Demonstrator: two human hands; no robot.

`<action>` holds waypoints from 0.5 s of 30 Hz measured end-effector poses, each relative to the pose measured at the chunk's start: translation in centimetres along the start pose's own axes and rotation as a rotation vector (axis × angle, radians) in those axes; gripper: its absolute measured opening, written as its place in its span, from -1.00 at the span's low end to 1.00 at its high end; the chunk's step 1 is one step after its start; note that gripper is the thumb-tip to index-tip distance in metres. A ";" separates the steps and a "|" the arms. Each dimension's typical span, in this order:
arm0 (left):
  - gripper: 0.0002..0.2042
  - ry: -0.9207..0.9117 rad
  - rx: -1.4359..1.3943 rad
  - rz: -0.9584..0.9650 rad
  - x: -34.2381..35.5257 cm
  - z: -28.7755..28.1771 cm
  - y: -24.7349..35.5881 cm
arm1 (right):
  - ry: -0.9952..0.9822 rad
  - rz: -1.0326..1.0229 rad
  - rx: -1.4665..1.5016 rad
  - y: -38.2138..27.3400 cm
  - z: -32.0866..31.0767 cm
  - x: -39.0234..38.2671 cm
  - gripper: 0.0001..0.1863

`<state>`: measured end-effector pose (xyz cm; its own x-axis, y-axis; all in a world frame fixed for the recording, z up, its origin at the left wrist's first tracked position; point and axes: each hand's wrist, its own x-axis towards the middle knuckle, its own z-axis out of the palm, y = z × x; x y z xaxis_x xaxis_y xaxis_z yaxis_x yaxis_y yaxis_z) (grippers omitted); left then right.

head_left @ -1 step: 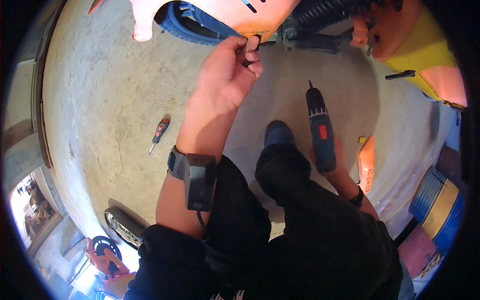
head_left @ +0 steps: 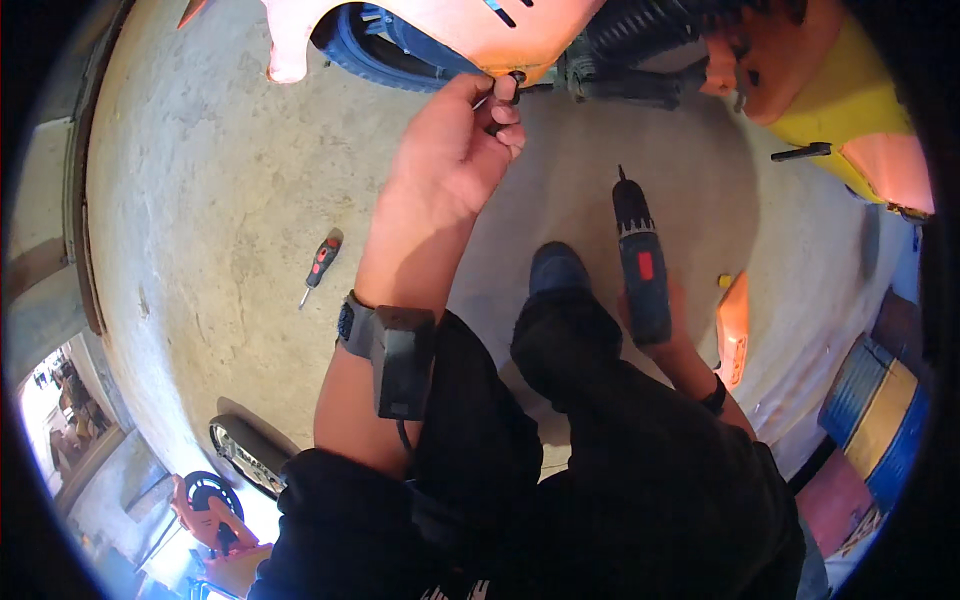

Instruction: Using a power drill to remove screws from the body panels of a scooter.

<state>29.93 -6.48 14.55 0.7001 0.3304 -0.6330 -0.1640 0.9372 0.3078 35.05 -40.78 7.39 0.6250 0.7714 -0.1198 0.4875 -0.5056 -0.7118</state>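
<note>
Head view, left hand: raised to the lower edge of the glossy orange plastic body panel, thumb and fingers curled close together; cannot tell whether pinching that edge or the small round black piece there; probably steadying the corner.
Panel: at the top, overlapping a dark, blue-tinted wheel.
Right hand: wrapped around the black power drill with a red patch, below and right of the panel; bit upward, apparently held back to leave the left hand room.
Floor, below and left of the panel: a black-and-red-handled screwdriver, lying flat, perhaps for easy reach.
Floor, further right below the panel: a long, curved orange plastic piece, beside a small yellow block, seemingly clear of the dark shoe.
</note>
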 end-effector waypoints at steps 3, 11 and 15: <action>-0.76 -0.019 0.023 -0.069 -0.4 0.6 -0.1 | -0.026 0.078 0.086 -1.0 0.0 -0.3 -0.86; -0.80 -0.019 -0.017 0.001 -0.6 1.5 -1.3 | -0.015 0.078 0.160 0.4 1.1 -1.4 -0.80; -0.83 -0.036 -0.004 0.032 0.2 0.8 -1.7 | 0.000 0.101 0.153 0.5 1.0 -1.3 -0.78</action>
<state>30.91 -8.14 14.51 0.7191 0.3556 -0.5970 -0.1888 0.9268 0.3247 33.83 -41.64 6.47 0.6662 0.7194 -0.1965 0.3235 -0.5161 -0.7931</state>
